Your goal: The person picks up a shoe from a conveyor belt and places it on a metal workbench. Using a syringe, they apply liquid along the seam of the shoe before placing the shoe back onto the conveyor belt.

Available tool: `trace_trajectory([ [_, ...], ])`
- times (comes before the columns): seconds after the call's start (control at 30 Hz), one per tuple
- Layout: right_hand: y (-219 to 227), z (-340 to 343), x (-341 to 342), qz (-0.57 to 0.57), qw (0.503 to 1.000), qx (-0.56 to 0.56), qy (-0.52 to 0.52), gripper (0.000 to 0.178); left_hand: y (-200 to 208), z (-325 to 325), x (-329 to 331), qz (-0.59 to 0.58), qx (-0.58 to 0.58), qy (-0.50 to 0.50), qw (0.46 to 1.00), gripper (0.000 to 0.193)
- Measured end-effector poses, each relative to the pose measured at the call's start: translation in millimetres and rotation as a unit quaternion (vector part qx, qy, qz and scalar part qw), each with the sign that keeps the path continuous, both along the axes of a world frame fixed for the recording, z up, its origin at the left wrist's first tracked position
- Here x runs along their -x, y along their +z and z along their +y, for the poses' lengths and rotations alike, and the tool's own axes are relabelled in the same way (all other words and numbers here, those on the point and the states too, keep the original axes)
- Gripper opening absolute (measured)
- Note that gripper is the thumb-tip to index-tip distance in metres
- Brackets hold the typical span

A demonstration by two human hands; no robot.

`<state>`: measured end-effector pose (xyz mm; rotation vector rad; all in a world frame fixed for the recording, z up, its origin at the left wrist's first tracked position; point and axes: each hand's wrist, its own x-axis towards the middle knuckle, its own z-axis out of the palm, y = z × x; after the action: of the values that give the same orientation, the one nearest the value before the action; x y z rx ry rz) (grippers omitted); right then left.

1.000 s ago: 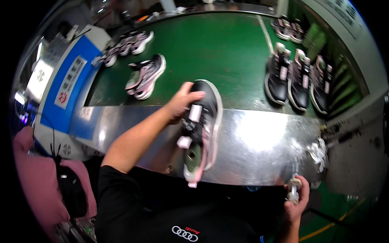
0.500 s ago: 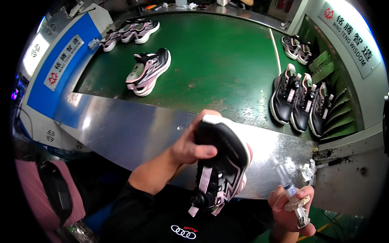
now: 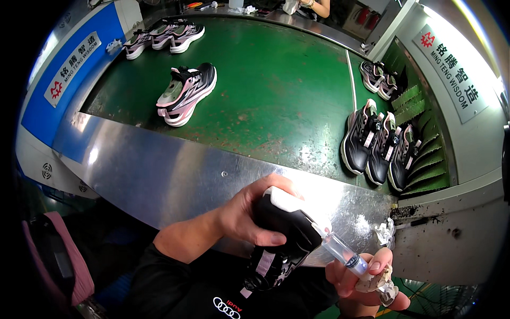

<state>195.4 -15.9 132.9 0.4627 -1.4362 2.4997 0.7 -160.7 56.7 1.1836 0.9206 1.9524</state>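
My left hand (image 3: 247,212) grips a black and pink sneaker (image 3: 289,226) by its toe end, with the thumb across the dark upper. The sneaker is held toe up over the metal edge, its white sole turned away to the right. In my right hand (image 3: 340,279) is a clear plastic syringe (image 3: 340,250), its barrel slanting up and left. The nozzle is at the seam between the sole and the upper; whether it touches is hard to tell. Off-white crusty lumps (image 3: 380,282) cover the syringe's rear end between my fingers.
Beyond the metal ledge (image 3: 159,159) lies a green belt (image 3: 265,80). One sneaker (image 3: 186,95) stands on it at left, with several sneakers (image 3: 178,37) behind. More sneakers (image 3: 374,143) stand at right beside green flaps (image 3: 419,143). Crumpled white material (image 3: 385,233) lies on the ledge's right end. Another person's arm (image 3: 319,6) shows far off.
My right hand has brought the syringe left and up to the sneaker's sole edge. The sneaker has come lower and tilted slightly. Another person's arm has come into view at the top.
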Motion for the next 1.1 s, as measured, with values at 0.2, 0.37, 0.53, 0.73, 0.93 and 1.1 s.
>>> trace_trajectory([
  [0.2, -1.6, -2.9, 0.2, -0.022, 1.000, -0.007, -0.010, 0.069, 5.1, -3.9, -2.3, 0.017, -0.006, 0.001, 1.000, 0.064],
  [0.37, 3.3, -2.2, -1.7, -0.034, 0.999, -0.012, -0.017, 0.070, 5.2, -1.6, -1.8, 0.009, -0.015, 0.000, 1.000, 0.063],
  [0.53, 1.6, -1.9, -2.0, -0.035, 0.999, -0.009, -0.032, 0.071, 3.7, -2.7, -1.2, -0.019, -0.006, 0.010, 1.000, 0.064],
  [0.73, -4.6, -2.0, -4.5, -0.035, 0.998, 0.003, -0.051, 0.072, -1.2, -0.6, 0.9, -0.059, -0.006, 0.012, 0.998, 0.065],
  [0.93, -20.9, 2.3, -7.9, -0.015, 0.998, 0.046, -0.040, 0.079, -1.4, -3.0, 6.5, -0.080, 0.040, 0.051, 0.995, 0.067],
  [1.1, -29.6, 4.1, -7.4, -0.035, 0.997, -0.011, -0.074, 0.073, 0.4, -1.7, 9.7, -0.105, 0.067, 0.083, 0.989, 0.068],
])
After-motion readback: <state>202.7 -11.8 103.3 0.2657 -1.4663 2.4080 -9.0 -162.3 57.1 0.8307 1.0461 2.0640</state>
